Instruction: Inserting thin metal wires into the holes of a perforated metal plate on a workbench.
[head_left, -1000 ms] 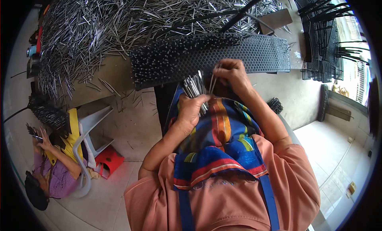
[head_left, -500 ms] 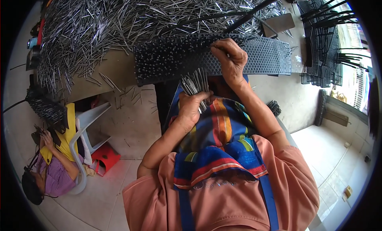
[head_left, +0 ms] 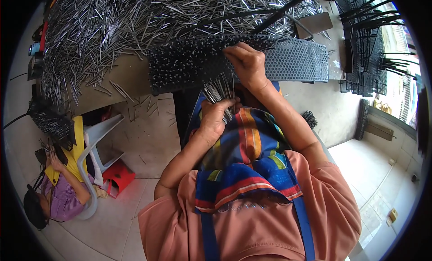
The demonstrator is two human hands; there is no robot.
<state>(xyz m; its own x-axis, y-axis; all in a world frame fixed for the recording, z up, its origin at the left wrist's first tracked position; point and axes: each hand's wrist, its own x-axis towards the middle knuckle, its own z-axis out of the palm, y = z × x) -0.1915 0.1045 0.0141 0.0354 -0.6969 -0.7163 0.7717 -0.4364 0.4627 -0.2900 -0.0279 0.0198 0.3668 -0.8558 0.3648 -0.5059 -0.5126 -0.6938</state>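
My left hand [head_left: 213, 118] is closed around a bundle of thin metal rods [head_left: 218, 90], which fan upward just in front of the perforated dark rack [head_left: 300, 61]. Over the middle of that rack is my right hand [head_left: 249, 65], thumb and fingers pinched together. Whatever sits between those fingertips is too small to make out. Many upright dark rods [head_left: 177, 63] fill the holes in the rack's left part, while the holes on its right show bare.
A large heap of loose metal rods [head_left: 112, 31] covers the table behind the rack. Dark bars [head_left: 285, 11] slant above it. Wire racks [head_left: 365, 49] stand at the right. At the lower left, another person [head_left: 67, 193] sits by a grey plastic chair [head_left: 91, 166], hands raised.
My right hand has moved a little to the left along the rack, still pinched. My left hand keeps its hold on the bundle, almost in the same place.
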